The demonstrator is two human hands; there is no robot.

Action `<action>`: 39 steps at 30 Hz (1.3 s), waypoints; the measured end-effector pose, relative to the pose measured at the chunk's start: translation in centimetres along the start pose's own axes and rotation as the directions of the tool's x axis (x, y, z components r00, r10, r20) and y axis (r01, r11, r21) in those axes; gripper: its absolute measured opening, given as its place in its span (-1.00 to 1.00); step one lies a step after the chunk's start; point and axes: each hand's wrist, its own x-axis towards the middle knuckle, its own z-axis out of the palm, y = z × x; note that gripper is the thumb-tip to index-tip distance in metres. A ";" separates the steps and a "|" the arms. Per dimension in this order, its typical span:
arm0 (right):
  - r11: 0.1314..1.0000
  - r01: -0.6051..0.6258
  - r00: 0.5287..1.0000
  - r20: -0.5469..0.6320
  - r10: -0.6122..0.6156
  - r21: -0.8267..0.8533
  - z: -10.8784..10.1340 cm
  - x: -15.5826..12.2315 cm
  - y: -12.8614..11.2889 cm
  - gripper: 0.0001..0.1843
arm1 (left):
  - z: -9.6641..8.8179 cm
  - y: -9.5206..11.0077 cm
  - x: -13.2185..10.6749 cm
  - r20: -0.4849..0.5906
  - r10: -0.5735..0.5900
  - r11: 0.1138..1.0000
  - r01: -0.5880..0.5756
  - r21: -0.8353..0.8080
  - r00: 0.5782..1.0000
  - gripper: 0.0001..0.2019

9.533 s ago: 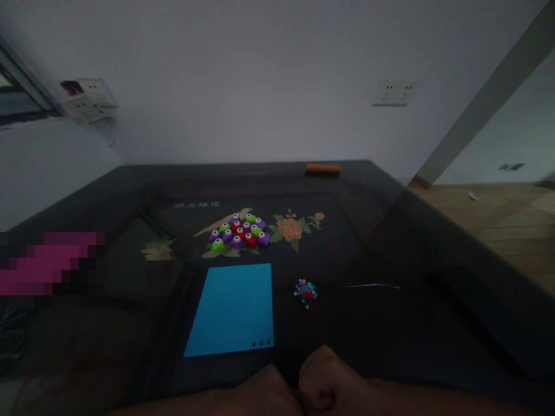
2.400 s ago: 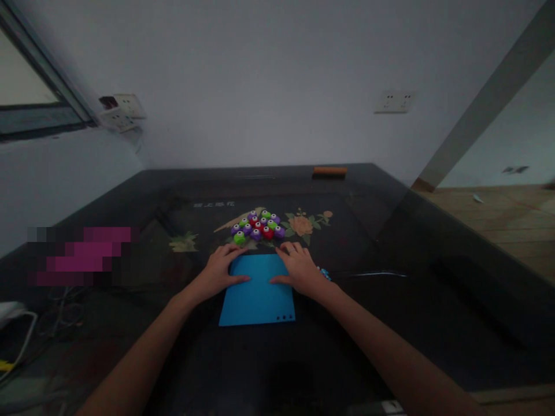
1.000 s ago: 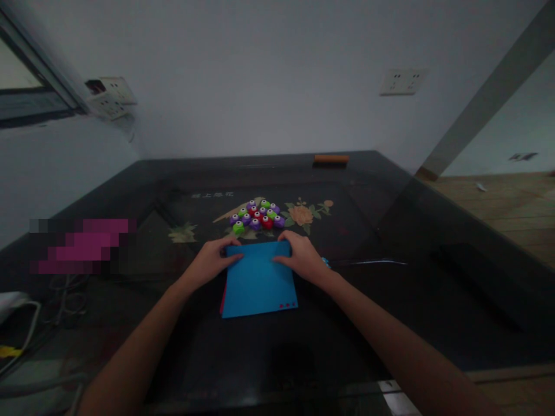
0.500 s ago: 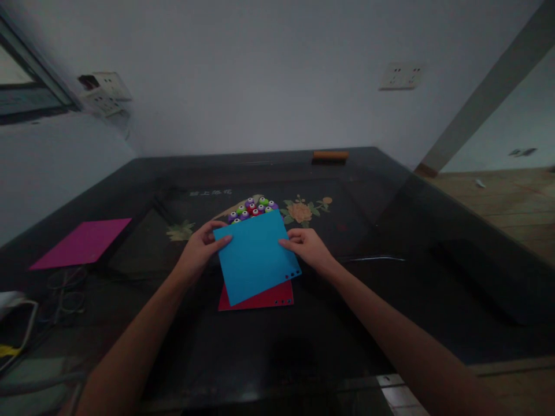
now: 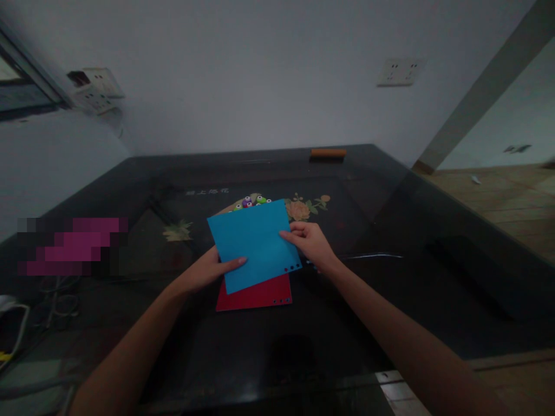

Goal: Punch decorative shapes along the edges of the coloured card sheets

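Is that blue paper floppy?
Probably bendy: the blue paper looks thin, and the left hand and right hand each hold a side. Likely very light, as a loose grip holds it above the red sheet.

We see a dark, glossy tabletop (image 5: pixel 390 300) with a flower inlay (image 5: pixel 299 209). A red sheet (image 5: pixel 255 294) lies flat toward the near edge. A cluster of small coloured punches (image 5: pixel 252 201) sits behind it, and an orange bar (image 5: pixel 328 152) lies at the far edge. A blurred magenta patch (image 5: pixel 71 245) lies at the left.

Single head view, above the near edge of the table (image 5: pixel 390 231), facing forward and down toward the wall (image 5: pixel 260 75); sheet (image 5: pixel 254 242) close.
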 end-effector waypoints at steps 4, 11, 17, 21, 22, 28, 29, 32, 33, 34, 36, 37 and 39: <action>1.000 -0.009 0.999 -0.031 0.010 0.021 0.1 0.0 -0.1 -0.77 | 0.2 0.3 -0.3 0.012 -0.015 0.999 0.014 0.042 1.000 -0.38; 0.998 0.029 0.998 -0.054 -0.026 0.057 0.3 -0.2 -0.9 -0.78 | 0.3 0.4 -0.4 0.018 0.017 0.998 -0.018 0.059 1.000 -0.34; 0.998 0.060 0.995 -0.078 -0.058 0.023 0.2 -0.3 -0.9 -0.76 | 0.5 0.2 -0.1 0.004 0.051 0.995 -0.051 0.090 0.999 -0.32; 0.997 0.072 0.994 -0.080 -0.069 0.027 0.1 -0.2 -0.7 -0.76 | 0.5 0.2 0.0 -0.011 0.064 0.992 -0.063 0.108 0.998 -0.27; 0.997 0.073 0.995 -0.075 -0.071 0.028 0.1 -0.2 -0.6 -0.76 | 0.5 0.1 0.0 -0.013 0.071 0.991 -0.069 0.112 0.997 -0.27; 0.983 0.180 0.974 -0.137 -0.182 -0.026 -0.2 0.2 -0.2 -0.69 | -0.2 -0.2 0.4 -0.048 0.135 0.977 -0.125 0.170 0.990 -0.37; 0.981 0.195 0.970 -0.143 -0.196 -0.022 -0.3 0.3 -0.2 -0.68 | -0.3 -0.2 0.5 -0.075 0.160 0.974 -0.146 0.173 0.984 -0.38; 0.982 0.191 0.973 -0.133 -0.189 0.002 -0.7 0.5 -0.2 -0.65 | -0.4 0.1 0.7 -0.187 0.239 0.967 -0.216 0.136 0.953 -0.41; 0.983 0.183 0.975 -0.129 -0.181 0.008 -0.8 0.6 -0.2 -0.63 | -0.4 0.2 0.8 -0.232 0.254 0.966 -0.233 0.111 0.939 -0.43; 0.984 0.177 0.977 -0.124 -0.174 0.011 -0.9 0.6 -0.2 -0.62 | -0.5 0.3 0.9 -0.280 0.261 0.965 -0.247 0.085 0.924 -0.44; 0.985 0.172 0.978 -0.123 -0.169 0.009 -1.0 0.7 -0.1 -0.60 | -0.8 0.3 1.2 -0.381 0.262 0.962 -0.272 0.030 0.887 -0.48; 0.985 0.172 0.978 -0.124 -0.170 0.002 -1.0 0.7 0.0 -0.59 | -1.1 0.3 1.4 -0.426 0.265 0.956 -0.292 0.002 0.865 -0.49; 0.985 0.169 0.977 -0.124 -0.171 -0.026 -1.0 0.8 0.1 -0.59 | -1.6 0.0 1.9 -0.497 0.273 0.938 -0.342 -0.051 0.823 -0.51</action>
